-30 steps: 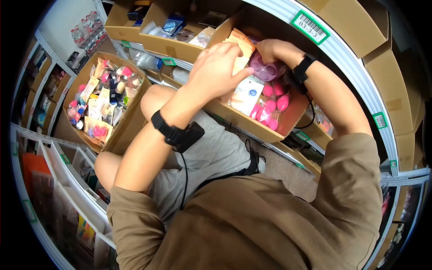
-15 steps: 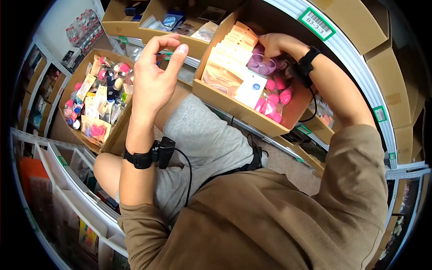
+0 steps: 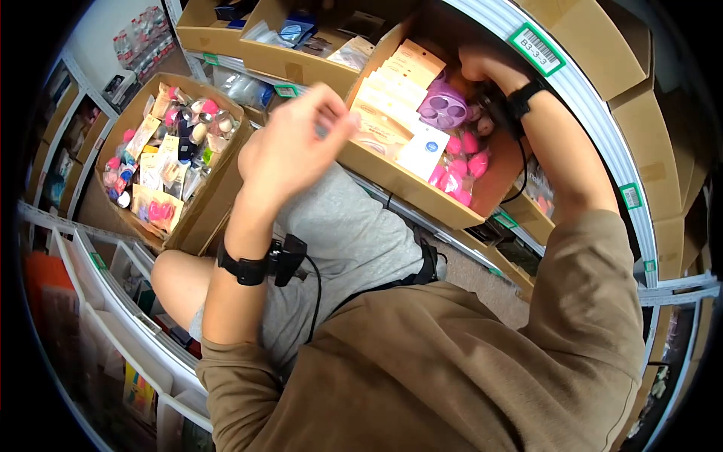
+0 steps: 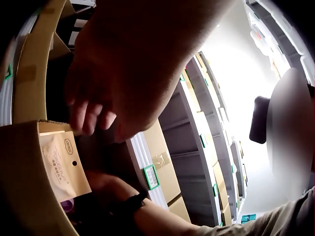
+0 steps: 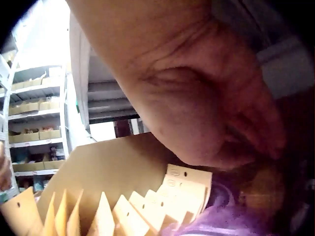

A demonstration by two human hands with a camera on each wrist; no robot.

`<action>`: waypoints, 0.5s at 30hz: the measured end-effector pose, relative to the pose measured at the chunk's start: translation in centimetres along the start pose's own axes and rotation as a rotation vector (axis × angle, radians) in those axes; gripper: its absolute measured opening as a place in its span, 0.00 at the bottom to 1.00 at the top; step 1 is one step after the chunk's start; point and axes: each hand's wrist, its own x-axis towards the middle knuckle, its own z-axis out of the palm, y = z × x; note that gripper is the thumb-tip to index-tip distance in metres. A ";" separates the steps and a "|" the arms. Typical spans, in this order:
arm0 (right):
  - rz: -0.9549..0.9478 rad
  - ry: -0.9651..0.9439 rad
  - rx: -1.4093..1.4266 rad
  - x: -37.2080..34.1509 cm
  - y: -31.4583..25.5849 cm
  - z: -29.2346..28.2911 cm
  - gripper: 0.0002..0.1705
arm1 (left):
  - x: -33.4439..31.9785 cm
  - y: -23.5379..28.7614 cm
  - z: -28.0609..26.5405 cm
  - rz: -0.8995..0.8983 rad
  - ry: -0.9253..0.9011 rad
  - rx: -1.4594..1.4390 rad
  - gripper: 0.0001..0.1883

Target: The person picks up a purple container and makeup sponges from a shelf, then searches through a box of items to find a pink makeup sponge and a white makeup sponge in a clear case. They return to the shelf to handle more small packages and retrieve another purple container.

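Note:
My left hand point(image 3: 297, 143) is raised in the air beside the near left of a cardboard box point(image 3: 422, 202), its fingers loosely bent around nothing. In the left wrist view the left hand point(image 4: 113, 83) hangs above cream packets. Deep at the box's far side is my right hand point(image 3: 486, 66), fingers pointing down in shadow. The right wrist view puts the right hand point(image 5: 216, 108) just above purple packaging point(image 5: 226, 221); I cannot tell whether its fingertips hold anything. Inside the box are a row of cream packets point(image 3: 392, 94), purple pieces with round openings point(image 3: 444, 107), a white card point(image 3: 423, 154) and pink sponges point(image 3: 476, 163).
On the left stands another carton point(image 3: 218, 177) full of mixed packaged goods. More open boxes point(image 3: 290, 64) line the shelf behind. A shelf rail with a barcode label point(image 3: 536, 49) runs above the right hand. White bins point(image 3: 113, 324) sit at lower left.
My left hand left the cream packets, drew back left, then moved partly back toward the box, now blurred. My right hand moved from the purple pieces toward the box's far side.

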 end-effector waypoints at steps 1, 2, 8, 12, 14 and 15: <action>0.006 -0.013 0.012 -0.5 -0.5 -0.5 0.13 | -0.5 0.8 0.2 0.032 -0.115 -0.014 0.14; 0.002 -0.011 0.009 -0.9 -0.7 -0.2 0.13 | -0.8 -0.4 1.2 0.117 -0.268 -0.074 0.14; 0.033 0.044 0.462 -9.5 -1.5 -0.3 0.23 | -2.9 -1.0 5.6 0.281 -0.737 0.141 0.20; 0.030 -0.059 0.335 -12.0 -1.7 -1.1 0.22 | -2.8 -0.7 7.0 0.275 -0.698 0.227 0.25; 0.051 -0.297 0.302 -11.0 -3.2 -3.5 0.23 | -2.3 -0.4 7.2 0.258 -0.698 0.207 0.25; 0.034 -0.242 0.235 -8.8 -3.2 -2.3 0.25 | -2.1 -0.2 7.2 0.244 -0.700 0.190 0.25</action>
